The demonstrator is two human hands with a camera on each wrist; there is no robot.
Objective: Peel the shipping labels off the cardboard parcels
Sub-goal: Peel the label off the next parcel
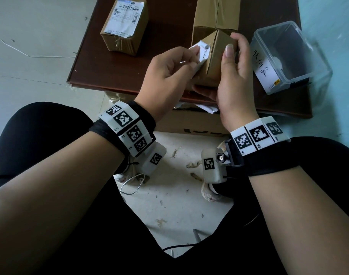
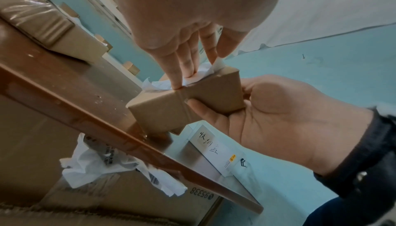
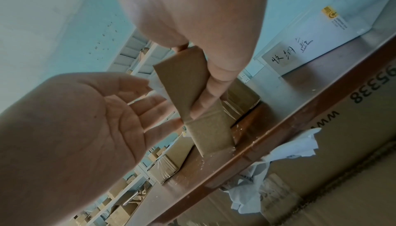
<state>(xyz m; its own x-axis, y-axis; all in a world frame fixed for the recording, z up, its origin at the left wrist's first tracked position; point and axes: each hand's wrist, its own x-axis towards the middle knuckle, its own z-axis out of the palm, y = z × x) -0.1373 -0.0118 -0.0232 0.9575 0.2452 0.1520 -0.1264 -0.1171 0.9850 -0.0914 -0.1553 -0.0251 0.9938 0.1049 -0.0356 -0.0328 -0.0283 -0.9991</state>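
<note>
A small brown cardboard parcel point(image 1: 214, 60) is held tilted over the near edge of the dark brown tabletop point(image 1: 118, 74). My right hand point(image 1: 228, 64) grips it, thumb on the near face and fingers wrapped behind and beneath. A white shipping label point(image 1: 202, 51) is partly lifted off the parcel's left face. My left hand point(image 1: 189, 56) pinches that loose label between thumb and fingers. The left wrist view shows the fingers point(image 2: 188, 63) on the crumpled label point(image 2: 201, 74) at the parcel's point(image 2: 186, 102) top edge. In the right wrist view the parcel point(image 3: 186, 84) sits in my right fingers point(image 3: 212, 94).
A second taped parcel point(image 1: 126, 26) with its label on stands at the table's back left. A large cardboard box point(image 1: 215, 14) is behind the held parcel. A clear plastic bin point(image 1: 288, 56) with a handwritten tag sits right. Crumpled peeled labels point(image 2: 107, 167) lie under the table edge.
</note>
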